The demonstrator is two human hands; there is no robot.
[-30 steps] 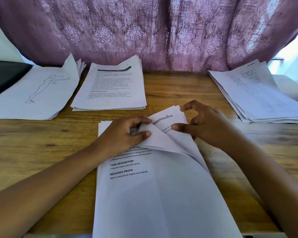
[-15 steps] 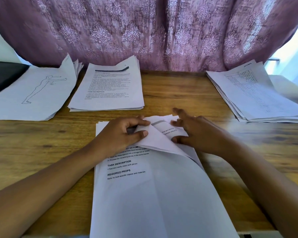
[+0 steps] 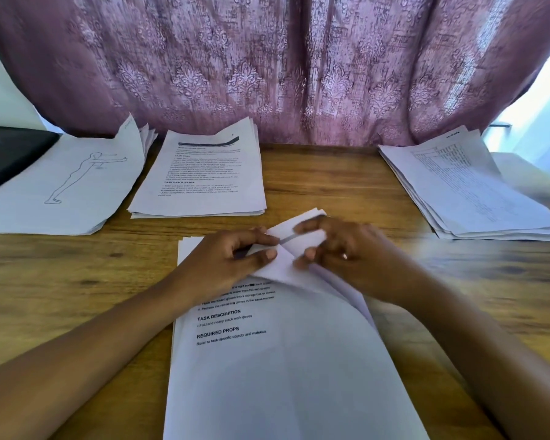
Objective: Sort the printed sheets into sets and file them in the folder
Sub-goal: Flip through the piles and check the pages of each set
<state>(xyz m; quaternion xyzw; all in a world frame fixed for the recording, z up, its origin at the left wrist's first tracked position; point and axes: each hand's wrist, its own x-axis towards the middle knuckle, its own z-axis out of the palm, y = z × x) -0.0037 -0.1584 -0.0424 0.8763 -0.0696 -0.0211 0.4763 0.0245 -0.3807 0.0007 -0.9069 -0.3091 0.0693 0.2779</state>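
Head cam, close, looks fwd/down over table (image 3: 331,179).

Patterned curtain (image 3: 267,58), wooden table (image 3: 331,173)

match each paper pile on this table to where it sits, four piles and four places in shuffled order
Piles
1. stack with the figure drawing
2. stack with the dark header bar
3. stack with the printed grid
4. sheets headed TASK DESCRIPTION

Places
a. far right of the table
b. nearest the person, top corner held by the left hand and right hand
c. far left, beside a dark object
d. back middle, before the curtain

Pairs: 1-c, 2-d, 3-a, 4-b
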